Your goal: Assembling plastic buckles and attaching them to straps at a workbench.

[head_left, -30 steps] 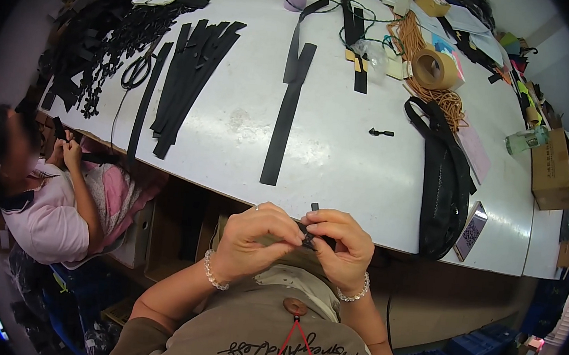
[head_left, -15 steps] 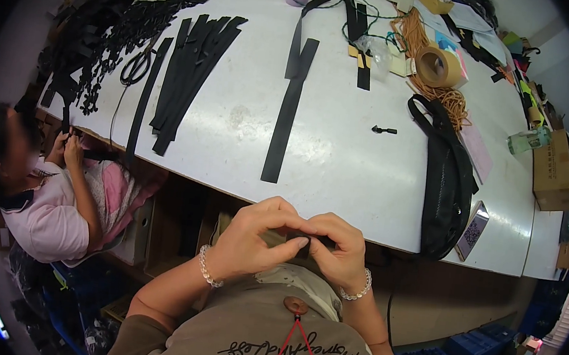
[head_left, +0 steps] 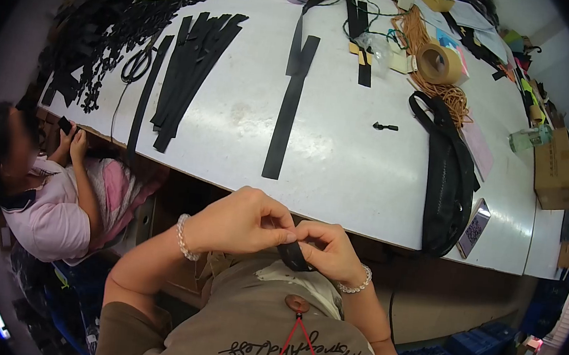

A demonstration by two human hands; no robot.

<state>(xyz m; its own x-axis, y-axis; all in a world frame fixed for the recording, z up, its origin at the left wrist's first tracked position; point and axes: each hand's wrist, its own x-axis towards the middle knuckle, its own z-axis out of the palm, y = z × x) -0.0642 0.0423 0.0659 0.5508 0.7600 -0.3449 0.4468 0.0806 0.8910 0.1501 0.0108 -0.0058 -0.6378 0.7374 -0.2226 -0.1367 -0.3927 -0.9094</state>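
Close in front of my body, just off the table's near edge, both hands meet over a black strip-like piece (head_left: 296,256). My left hand (head_left: 245,220) pinches its upper end between thumb and fingertips. My right hand (head_left: 331,252) grips it from the other side with curled fingers. The piece hangs curved below the fingertips; its exact kind is hard to make out, since the hands cover part of it. Beyond the hands, long flat black strips (head_left: 281,136) lie on the white table (head_left: 233,145). A small black fitting (head_left: 385,126) rests farther right.
On the left lie a bundle of black strips (head_left: 194,80) and black-handled scissors (head_left: 136,65). A black bag (head_left: 446,186), a phone (head_left: 475,229), a tape roll (head_left: 439,62) and tan cord (head_left: 451,101) occupy the right. A co-worker (head_left: 56,203) sits at the left, holding something black.
My left hand has risen and turned, its wrist shifting left. My right hand has dropped slightly, and more of the black piece shows below the fingers. The co-worker's hands have shifted with their black item.
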